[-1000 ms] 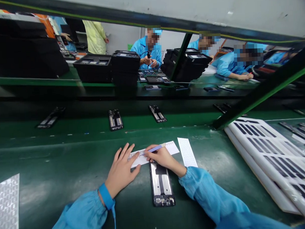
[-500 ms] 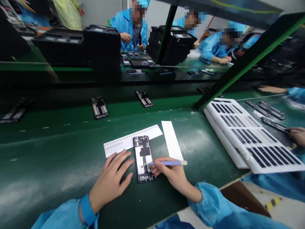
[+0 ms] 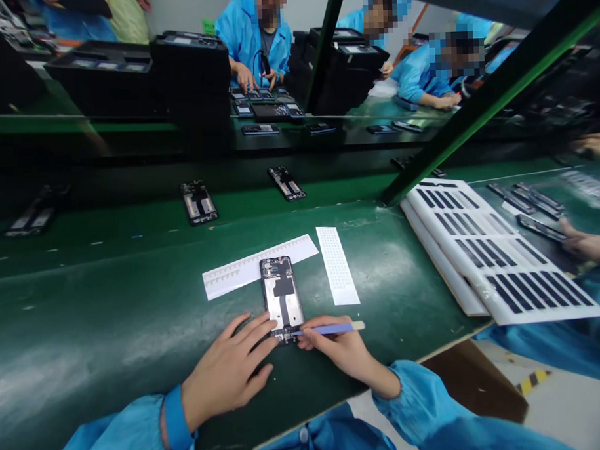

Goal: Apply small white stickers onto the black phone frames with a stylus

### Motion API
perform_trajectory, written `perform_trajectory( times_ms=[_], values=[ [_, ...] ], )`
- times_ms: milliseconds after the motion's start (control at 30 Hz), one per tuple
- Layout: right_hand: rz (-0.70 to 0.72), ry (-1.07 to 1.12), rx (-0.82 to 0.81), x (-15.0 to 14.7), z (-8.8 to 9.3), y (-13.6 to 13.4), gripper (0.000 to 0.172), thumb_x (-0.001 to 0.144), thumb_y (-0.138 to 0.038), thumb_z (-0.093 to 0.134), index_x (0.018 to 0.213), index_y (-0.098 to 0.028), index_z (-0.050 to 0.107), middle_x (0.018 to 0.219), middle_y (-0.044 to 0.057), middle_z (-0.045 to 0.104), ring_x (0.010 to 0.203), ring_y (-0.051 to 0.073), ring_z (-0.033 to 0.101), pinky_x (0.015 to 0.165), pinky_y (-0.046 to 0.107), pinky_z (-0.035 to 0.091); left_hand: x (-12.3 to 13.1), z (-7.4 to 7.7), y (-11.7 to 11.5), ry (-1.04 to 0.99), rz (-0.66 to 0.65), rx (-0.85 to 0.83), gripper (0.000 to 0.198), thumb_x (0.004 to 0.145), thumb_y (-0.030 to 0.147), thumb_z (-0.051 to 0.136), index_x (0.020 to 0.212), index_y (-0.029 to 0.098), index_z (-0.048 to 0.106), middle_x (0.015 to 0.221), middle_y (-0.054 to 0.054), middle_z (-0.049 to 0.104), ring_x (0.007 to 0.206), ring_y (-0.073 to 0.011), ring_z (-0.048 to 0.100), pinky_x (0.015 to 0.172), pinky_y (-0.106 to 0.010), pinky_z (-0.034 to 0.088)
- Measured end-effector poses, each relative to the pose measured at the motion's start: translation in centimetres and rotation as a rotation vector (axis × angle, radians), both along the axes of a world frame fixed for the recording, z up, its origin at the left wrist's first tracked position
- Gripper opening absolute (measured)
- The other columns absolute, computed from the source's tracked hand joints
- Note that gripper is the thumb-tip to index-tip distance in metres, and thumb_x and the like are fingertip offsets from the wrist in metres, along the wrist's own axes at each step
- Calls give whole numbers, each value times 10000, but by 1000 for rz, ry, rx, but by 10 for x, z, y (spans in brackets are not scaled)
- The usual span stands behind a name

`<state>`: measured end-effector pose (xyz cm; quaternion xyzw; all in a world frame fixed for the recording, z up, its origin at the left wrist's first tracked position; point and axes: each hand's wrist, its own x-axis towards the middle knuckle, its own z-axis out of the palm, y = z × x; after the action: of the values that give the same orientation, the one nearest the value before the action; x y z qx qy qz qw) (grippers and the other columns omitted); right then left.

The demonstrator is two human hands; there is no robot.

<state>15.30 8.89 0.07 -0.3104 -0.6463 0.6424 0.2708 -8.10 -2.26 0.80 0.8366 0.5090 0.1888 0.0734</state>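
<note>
An opened phone [image 3: 283, 301] lies on the green bench, its silver inner plate and circuit boards showing. My left hand [image 3: 230, 362] rests beside it with fingers spread, the fingertips at the phone's lower left edge. My right hand [image 3: 334, 345] pinches purple tweezers [image 3: 330, 328], whose tip points at the lower circuit board of the phone. Whether the tip touches is too small to tell. Beyond the phone lies a white sticker strip [image 3: 233, 278] with small grey pieces, partly under the phone's top end. A second white strip [image 3: 338, 266] with tiny dots lies to the right.
Further back lie another opened phone [image 3: 199, 202] and a third opened phone [image 3: 286, 183]. White sheets of black strips [image 3: 488, 245] stand at the right, by a co-worker's hand [image 3: 588, 241]. A green post [image 3: 473, 120] slants across. Black trays [image 3: 189, 78] are stacked behind.
My left hand has shifted right onto the phone's lower edge. The tweezers' tip has moved down from the silver plate to the lower board. The view has tilted slightly.
</note>
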Motion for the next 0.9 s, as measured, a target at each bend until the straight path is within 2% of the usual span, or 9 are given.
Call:
perform_trajectory(
  times_ms=[167,300,400,567,733,900],
  values=[
    [7,7,-6,1,-2,0,118,903,-305,729,940,-197,760,766,48,765,672,196,747,648,250,639,0,0,-1,15,3,0,344,976,260,470,1307,205,548,1425,-48,506,1380,-230,388,1162,-451,246],
    [8,-5,-11,0,-2,1,123,907,-308,723,939,-194,757,764,48,763,675,202,746,655,265,642,0,0,-1,64,-12,-6,451,958,224,472,1409,208,468,1452,-64,471,1389,-248,366,1144,-471,267],
    [14,-19,13,0,-1,0,129,916,-309,712,929,-189,755,770,53,762,679,202,742,662,269,637,0,1,-1,81,-22,5,516,953,212,469,1464,257,414,1444,-56,477,1386,-253,368,1130,-471,291],
    [3,-48,36,0,0,-2,143,916,-322,711,919,-183,747,759,56,759,672,207,740,657,274,637,2,4,2,67,-10,48,453,969,263,478,1420,291,478,1380,-50,537,1339,-247,429,1121,-451,317],
    [-116,3,-16,-1,0,-4,233,893,-351,741,1051,-185,700,714,38,748,621,201,731,615,267,639,2,5,2,67,-13,66,404,972,275,485,1374,269,520,1373,-51,543,1331,-245,439,1121,-445,313],
    [4,-44,15,-1,0,-5,168,874,-336,758,924,-175,758,696,53,747,572,189,717,563,234,616,1,2,1,30,-3,57,350,969,304,498,1298,202,562,1370,-62,554,1330,-240,446,1134,-439,296]
  ],
)
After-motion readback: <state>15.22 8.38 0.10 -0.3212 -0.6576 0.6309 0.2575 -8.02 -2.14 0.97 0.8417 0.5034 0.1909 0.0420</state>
